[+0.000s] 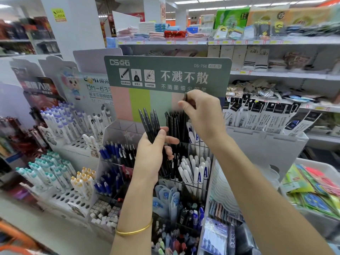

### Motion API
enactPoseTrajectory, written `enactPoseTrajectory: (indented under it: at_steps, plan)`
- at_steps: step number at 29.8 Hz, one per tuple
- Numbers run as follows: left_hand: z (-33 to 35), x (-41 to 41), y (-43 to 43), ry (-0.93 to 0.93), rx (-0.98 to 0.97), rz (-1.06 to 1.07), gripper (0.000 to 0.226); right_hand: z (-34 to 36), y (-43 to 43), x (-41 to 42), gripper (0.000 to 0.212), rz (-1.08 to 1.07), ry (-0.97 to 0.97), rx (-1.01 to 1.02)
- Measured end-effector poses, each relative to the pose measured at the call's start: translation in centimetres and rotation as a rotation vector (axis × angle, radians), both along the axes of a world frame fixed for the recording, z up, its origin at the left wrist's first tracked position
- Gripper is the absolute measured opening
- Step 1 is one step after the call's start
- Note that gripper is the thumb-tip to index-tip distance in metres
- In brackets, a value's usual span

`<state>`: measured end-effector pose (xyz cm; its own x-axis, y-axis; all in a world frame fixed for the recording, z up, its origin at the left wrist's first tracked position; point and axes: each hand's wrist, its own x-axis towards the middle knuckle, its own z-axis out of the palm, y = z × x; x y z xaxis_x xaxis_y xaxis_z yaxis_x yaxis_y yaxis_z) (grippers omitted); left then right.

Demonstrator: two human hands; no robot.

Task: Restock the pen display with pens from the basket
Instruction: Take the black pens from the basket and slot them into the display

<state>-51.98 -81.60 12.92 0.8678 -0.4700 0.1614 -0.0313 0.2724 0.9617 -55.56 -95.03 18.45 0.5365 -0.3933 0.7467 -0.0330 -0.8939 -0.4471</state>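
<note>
I see my left hand (152, 153) raised, fingers curled round a bundle of black pens (150, 120). My right hand (202, 115), higher, pinches a single pen (185, 97) just above the pen display's (165, 74) back row, with open room to its left.

Folded towels (161, 34) are stacked at the left end of the top shelf (184, 42), and a green pack (231, 17) stands further right. Socks (255, 59) line the lower shelf (276, 74). Down at the right, a white bin (320, 165) holds bright packets (316, 190), and there's a yellow sticker (58, 15) on the pillar (79, 30).
</note>
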Motion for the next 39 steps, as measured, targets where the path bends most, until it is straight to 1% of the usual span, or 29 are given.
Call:
enactPoseTrajectory:
  at_steps: [2,7,10,11,13,15,16,17,20,21,23,25,27,29,30,33,35,37,39]
  plan:
    - [0.1,0.0,0.1,0.015,-0.006,-0.009,0.017,-0.2,0.2,0.0,0.018,-0.045,0.082,-0.007]
    - [0.4,-0.1,0.2,0.03,-0.025,-0.041,0.018,0.0,0.5,-0.1,0.025,-0.134,0.294,-0.108]
    - [0.5,-0.2,0.3,0.04,-0.032,-0.058,0.017,0.8,0.3,-0.2,0.044,-0.149,0.458,-0.095]
    - [0.5,-0.2,0.4,0.047,-0.037,-0.065,0.016,0.9,0.2,-0.3,0.046,-0.132,0.479,-0.066]
    - [0.5,-0.2,0.5,0.06,-0.048,-0.08,0.015,0.8,-0.1,-0.4,0.039,-0.072,0.427,0.026]
    - [0.5,-0.2,0.4,0.07,-0.062,-0.093,0.015,0.7,-0.3,-0.5,0.027,-0.021,0.318,0.131]
    - [0.5,-0.3,0.4,0.073,-0.069,-0.099,0.015,0.7,-0.2,-0.6,0.023,-0.023,0.296,0.142]
    - [0.6,-0.3,0.3,0.076,-0.075,-0.105,0.015,0.6,-0.2,-0.5,0.021,-0.042,0.315,0.116]
    - [0.7,-0.4,0.1,0.076,-0.078,-0.124,0.017,0.2,0.0,-0.4,0.018,-0.12,0.492,-0.039]
    - [0.7,-0.5,0.1,0.072,-0.073,-0.129,0.017,0.1,0.0,-0.4,0.017,-0.13,0.514,-0.056]
    - [0.7,-0.5,0.1,0.064,-0.067,-0.143,0.018,-0.1,0.0,-0.5,0.017,-0.126,0.429,-0.029]
    - [0.7,-0.4,0.2,0.054,-0.068,-0.157,0.019,0.4,0.3,-0.8,0.016,-0.094,0.265,0.026]
    - [0.8,-0.5,0.3,0.041,-0.071,-0.177,0.019,1.2,0.9,-1.3,0.023,0.001,0.192,0.067]
    - [1.0,-0.6,0.2,0.026,-0.077,-0.202,0.02,2.0,1.5,-1.9,0.029,0.135,0.215,0.075]
    - [1.0,-0.7,0.2,0.02,-0.079,-0.21,0.02,2.1,1.7,-2.0,0.026,0.186,0.241,0.073]
    - [1.1,-0.8,0.1,0.026,-0.081,-0.224,0.022,2.2,1.5,-1.9,0.014,0.223,0.249,0.128]
    - [1.1,-0.8,0.1,0.021,-0.077,-0.214,0.022,2.3,1.3,-1.7,0.013,0.238,0.24,0.192]
    - [1.0,-0.7,0.0,-0.033,-0.057,-0.17,0.022,2.3,1.5,-1.7,0.015,0.272,0.302,0.23]
    - [1.1,-0.7,-0.1,-0.066,-0.051,-0.154,0.022,2.1,1.8,-1.7,0.012,0.325,0.299,0.293]
